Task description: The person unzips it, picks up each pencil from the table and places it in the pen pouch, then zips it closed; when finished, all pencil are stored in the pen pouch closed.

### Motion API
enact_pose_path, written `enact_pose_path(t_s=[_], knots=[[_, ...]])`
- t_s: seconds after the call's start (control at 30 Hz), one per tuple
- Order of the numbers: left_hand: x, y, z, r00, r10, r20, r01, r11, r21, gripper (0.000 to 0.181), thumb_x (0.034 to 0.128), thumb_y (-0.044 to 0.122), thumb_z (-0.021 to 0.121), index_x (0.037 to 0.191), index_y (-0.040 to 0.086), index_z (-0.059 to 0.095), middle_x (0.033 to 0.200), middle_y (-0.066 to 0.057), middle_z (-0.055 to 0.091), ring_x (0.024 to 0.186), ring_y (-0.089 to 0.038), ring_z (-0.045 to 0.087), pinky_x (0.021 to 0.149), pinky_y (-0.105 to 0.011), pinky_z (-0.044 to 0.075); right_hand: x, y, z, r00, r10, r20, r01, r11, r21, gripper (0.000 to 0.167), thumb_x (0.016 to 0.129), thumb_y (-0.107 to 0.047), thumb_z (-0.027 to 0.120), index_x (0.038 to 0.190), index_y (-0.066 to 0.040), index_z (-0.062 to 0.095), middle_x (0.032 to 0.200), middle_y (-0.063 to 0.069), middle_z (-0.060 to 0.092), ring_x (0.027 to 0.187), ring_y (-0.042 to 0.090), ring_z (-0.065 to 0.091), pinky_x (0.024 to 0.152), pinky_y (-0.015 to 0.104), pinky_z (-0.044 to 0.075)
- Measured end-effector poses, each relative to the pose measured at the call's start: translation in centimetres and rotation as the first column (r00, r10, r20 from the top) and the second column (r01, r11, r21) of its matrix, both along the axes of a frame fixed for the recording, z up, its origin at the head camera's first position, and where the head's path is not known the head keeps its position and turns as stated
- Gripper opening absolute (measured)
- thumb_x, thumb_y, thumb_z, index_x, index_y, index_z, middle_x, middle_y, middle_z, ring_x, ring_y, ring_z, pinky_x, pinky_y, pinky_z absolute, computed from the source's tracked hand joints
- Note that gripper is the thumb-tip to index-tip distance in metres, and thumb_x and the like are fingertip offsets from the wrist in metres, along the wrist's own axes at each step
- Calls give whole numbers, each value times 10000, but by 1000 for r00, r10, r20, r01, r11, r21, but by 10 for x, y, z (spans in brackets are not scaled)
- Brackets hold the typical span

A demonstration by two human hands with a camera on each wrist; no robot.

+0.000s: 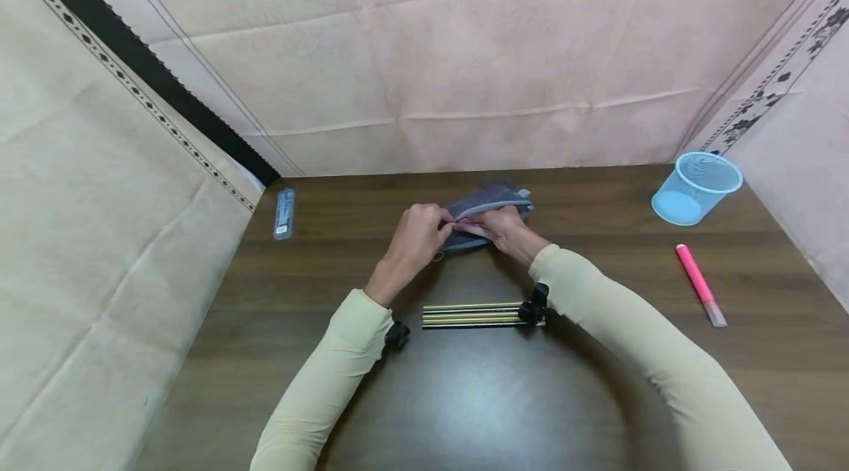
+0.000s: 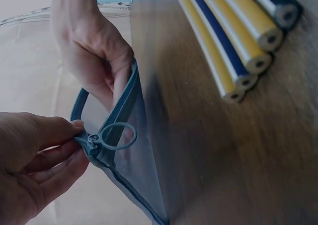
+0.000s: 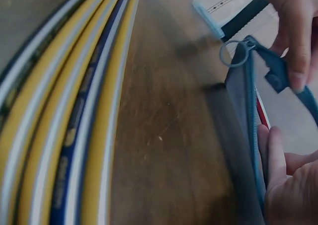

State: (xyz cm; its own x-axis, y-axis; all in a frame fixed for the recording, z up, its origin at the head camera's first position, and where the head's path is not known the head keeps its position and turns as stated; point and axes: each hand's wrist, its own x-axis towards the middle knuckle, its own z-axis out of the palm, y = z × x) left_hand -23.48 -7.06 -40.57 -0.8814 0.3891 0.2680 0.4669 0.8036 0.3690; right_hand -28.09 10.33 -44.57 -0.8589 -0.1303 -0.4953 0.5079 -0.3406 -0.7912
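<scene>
A translucent blue zip pouch (image 1: 487, 200) is held up near the table's back edge, its zipper open. My left hand (image 1: 419, 235) pinches the pouch's rim close to the zipper end, where a ring pull (image 2: 119, 135) hangs. Reaching into the mouth of the pouch are the fingers of my right hand (image 1: 507, 229), their tips partly hidden. In the right wrist view, a thin red stick-like thing (image 3: 262, 113) shows just past those fingertips; whether they grip it is unclear. Several striped yellow and dark pencils (image 1: 471, 316) lie side by side in front of the pouch.
On the right stand a light blue mesh-like cup (image 1: 690, 194) and, nearer, a pink marker (image 1: 699, 283) with a clear end. At the far left lies a small blue case (image 1: 284, 213). Pale cloth (image 1: 464, 73) hangs behind the wooden table (image 1: 332, 272).
</scene>
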Motion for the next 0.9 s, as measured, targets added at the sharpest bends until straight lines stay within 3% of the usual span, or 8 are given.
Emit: enact_pose_path(t_s=[0.13,0.33,0.5,0.67,0.73,0.8,0.83,0.9], knots=[[0,1,-3,1000,-13,14,13,1000,16,131,931,128,726,1010,58,804,928,-56,758,755,-128,629,699,-276,550,0,-4,-9,1000,-10,-1,10,999,43,448,945,134,566,1389,116,511,1419,275,557,728,131,744,902,289,579],[-2,0,-6,1000,-30,6,29,999,38,133,924,116,733,1014,46,802,935,-72,759,768,-135,645,712,-284,567,4,-2,-7,1000,-18,-8,18,999,27,505,947,135,560,1440,99,456,1462,281,515,807,153,755,973,318,551],[-3,-2,-3,1000,-19,8,19,999,42,137,925,121,733,1014,42,800,935,-78,753,766,-145,645,723,-277,582,11,6,0,1000,31,-5,-31,999,40,445,953,94,589,1390,120,510,1201,248,702,842,187,774,905,277,576],[-2,-5,-1,1000,-6,2,6,999,35,150,930,133,729,1027,41,797,966,-88,763,823,-167,693,799,-299,600,32,16,9,975,211,-69,-198,968,153,368,982,45,576,1323,176,538,881,159,772,822,196,777,858,265,587],[-2,-6,-2,1000,2,-4,-2,999,33,151,930,139,730,1026,44,798,972,-87,765,841,-171,704,812,-304,601,44,19,13,943,308,-129,-268,928,258,334,992,19,574,1279,191,569,900,192,769,830,220,778,862,309,593],[-1,-8,-3,1000,8,-13,-7,999,36,148,928,144,733,1021,48,799,970,-83,763,841,-168,703,808,-304,600,57,22,18,880,427,-209,-314,852,418,279,993,2,583,1205,177,632,933,218,766,823,241,778,834,359,608],[-1,-8,-3,1000,8,-18,-7,999,42,144,926,141,734,1016,50,799,967,-80,762,834,-166,699,799,-305,600,63,23,20,833,494,-250,-321,799,509,247,988,-5,594,1161,155,669,927,215,766,802,240,774,807,370,616],[-1,-9,-3,1000,5,-25,-3,999,52,137,928,139,732,1010,53,799,963,-76,759,824,-158,689,784,-303,597,73,27,23,707,639,-303,-295,656,695,174,970,-20,629,1060,85,735,885,182,766,743,221,755,728,348,627]])
